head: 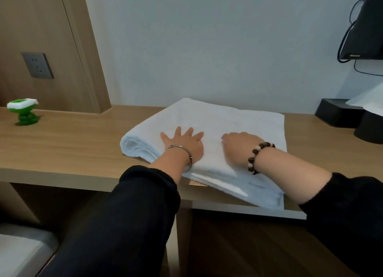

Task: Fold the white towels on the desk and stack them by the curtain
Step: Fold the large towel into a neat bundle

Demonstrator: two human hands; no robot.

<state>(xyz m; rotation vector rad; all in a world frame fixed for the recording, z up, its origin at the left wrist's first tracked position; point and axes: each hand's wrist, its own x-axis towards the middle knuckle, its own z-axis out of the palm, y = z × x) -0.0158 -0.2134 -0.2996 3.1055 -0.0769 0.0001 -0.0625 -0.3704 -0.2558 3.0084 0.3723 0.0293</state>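
Observation:
A white towel, folded into a thick rectangle, lies on the wooden desk, its near edge reaching the desk's front edge. My left hand presses flat on the towel's left part with fingers spread. My right hand rests on the towel beside it, palm down, its fingers pointing left; their tips are hard to see. No curtain is in view.
A green and white small object stands at the desk's far left. A wall socket sits on the wooden panel behind it. Black boxes with white paper stand at the right, under a dark screen with cables.

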